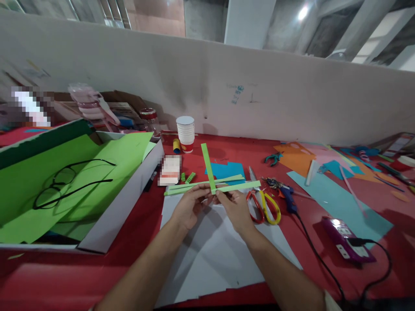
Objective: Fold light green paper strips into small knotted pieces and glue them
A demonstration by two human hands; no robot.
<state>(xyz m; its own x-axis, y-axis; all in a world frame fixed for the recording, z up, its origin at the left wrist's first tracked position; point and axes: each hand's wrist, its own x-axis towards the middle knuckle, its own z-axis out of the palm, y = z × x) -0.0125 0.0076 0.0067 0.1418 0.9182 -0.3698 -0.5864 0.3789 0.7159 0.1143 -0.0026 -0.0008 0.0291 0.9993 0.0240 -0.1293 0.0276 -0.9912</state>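
Two light green paper strips (pixel 208 166) meet at a corner between my hands, one pointing away from me and the other to the right. My left hand (pixel 193 203) pinches the strips near that corner. The fingertips of my right hand (pixel 236 210) press on the same joint from the right. Just beyond my hands lie more green strips (pixel 186 188) on white paper (pixel 207 255). Two small folded green paper pieces (pixel 190 177) rest farther off, and blue paper (pixel 238 168) lies behind the strips. Red-and-yellow-handled scissors (pixel 264 207) are beside my right hand.
A box (pixel 129 201) with green sheets and eyeglasses (pixel 58 190) stands left. Stacked paper cups (pixel 186 134) stand at the back. Rightward are a corded glue gun (pixel 288 196), pliers (pixel 273 159), a purple power strip (pixel 348 242) and coloured paper (pixel 350 207). A partition (pixel 207 86) rises behind.
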